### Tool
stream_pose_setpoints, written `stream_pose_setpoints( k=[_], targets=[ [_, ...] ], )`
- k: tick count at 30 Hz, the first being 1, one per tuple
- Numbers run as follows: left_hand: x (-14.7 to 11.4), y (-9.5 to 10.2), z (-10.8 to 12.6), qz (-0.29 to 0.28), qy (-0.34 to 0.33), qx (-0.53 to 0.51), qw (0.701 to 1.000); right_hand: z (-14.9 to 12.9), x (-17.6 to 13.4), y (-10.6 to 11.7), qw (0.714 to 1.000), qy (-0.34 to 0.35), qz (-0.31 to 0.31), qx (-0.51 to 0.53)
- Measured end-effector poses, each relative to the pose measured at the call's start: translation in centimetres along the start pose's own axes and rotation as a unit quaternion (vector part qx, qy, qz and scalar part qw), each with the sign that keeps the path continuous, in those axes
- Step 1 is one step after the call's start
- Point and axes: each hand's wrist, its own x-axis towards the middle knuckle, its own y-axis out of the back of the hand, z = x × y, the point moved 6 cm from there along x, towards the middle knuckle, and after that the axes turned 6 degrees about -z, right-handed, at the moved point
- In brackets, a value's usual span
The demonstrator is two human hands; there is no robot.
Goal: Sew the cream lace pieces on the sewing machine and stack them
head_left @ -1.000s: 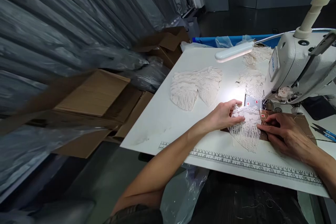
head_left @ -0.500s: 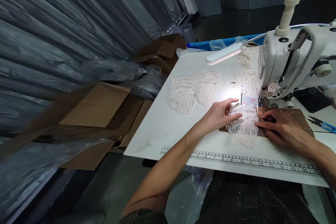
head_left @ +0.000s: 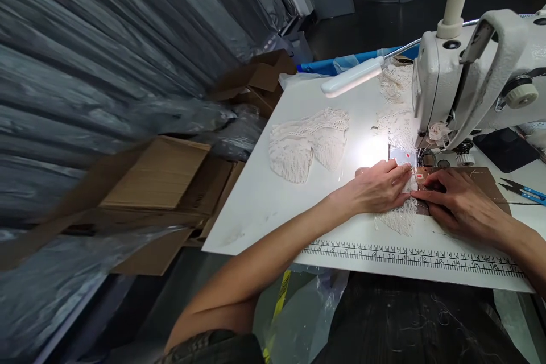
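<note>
A piece of white lace (head_left: 400, 222) with a scalloped lower end lies beneath the needle area of the white sewing machine (head_left: 433, 79). My left hand (head_left: 381, 186) covers its upper part, fingers closed together on the fabric just in front of the presser foot. At the lace's right edge my right hand (head_left: 458, 199) has its fingers bent, with the fingertips pinching at the edge. Under the right hand is a flat brown board (head_left: 482, 182). The fingertips of both hands almost meet, and the lace between them is mostly hidden.
More lace pieces (head_left: 309, 142) lie on the white table (head_left: 256, 222) at left. Further lace (head_left: 396, 116) lies behind the needle. Blue thread snips (head_left: 526, 192) rest at right. A lit lamp (head_left: 352, 77) hangs over the table. Open cardboard boxes (head_left: 153, 176) stand left.
My left hand has moved right across the lace, closing from a spread thumb and finger to fingers together near the needle. My right hand stays at the lace's edge. The view has shifted slightly.
</note>
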Motion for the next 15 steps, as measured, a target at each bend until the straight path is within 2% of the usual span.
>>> stream_pose_setpoints(
  k=[5, 11, 15],
  targets=[
    [0.0, 0.2, -0.1, 0.024, 0.040, 0.012, 0.999, 0.2, 0.1, -0.1, 1.000, 0.005, 0.016, -0.012],
    [1.4, 0.7, -0.7, -0.002, 0.053, 0.060, 0.997, 1.2, 0.1, -0.4, 0.998, -0.019, 0.040, -0.052],
    [1.3, 1.1, -1.1, 0.007, 0.069, 0.029, 0.997, 1.4, 0.1, -0.5, 0.997, -0.036, 0.034, -0.054]
  ],
)
